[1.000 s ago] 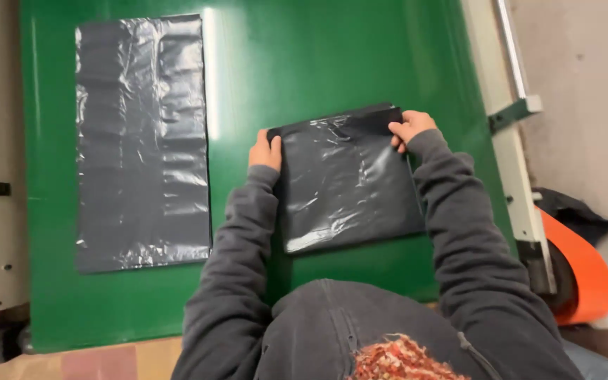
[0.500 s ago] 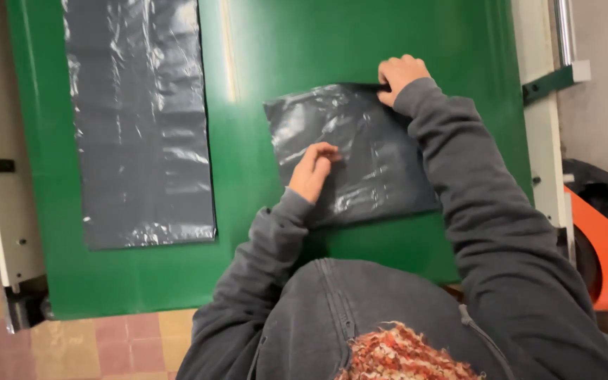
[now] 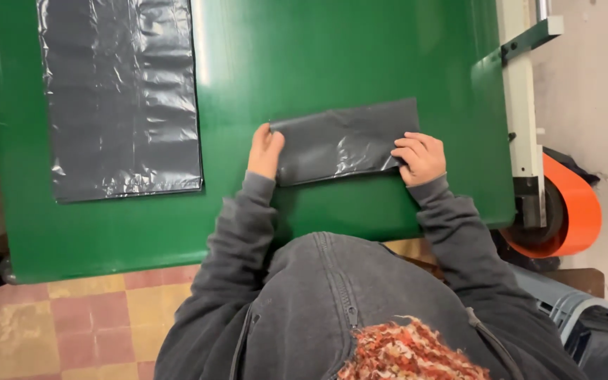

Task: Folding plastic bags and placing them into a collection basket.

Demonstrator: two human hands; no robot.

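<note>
A dark grey plastic bag (image 3: 343,141), folded into a narrow strip, lies on the green table (image 3: 332,56) in front of me. My left hand (image 3: 264,149) presses on its left end with fingers together. My right hand (image 3: 421,157) rests on its right end, fingers curled over the lower corner. Both arms wear grey hoodie sleeves.
A stack of flat dark grey plastic bags (image 3: 121,98) lies unfolded at the table's left. A white metal rail (image 3: 522,105) runs along the right edge, with an orange roll (image 3: 571,207) below it. Checkered red and yellow floor tiles (image 3: 58,324) show at the lower left.
The bag was a wide square a second ago; it has been folded over into a narrow strip. Both hands moved from its far corners to its two ends.
</note>
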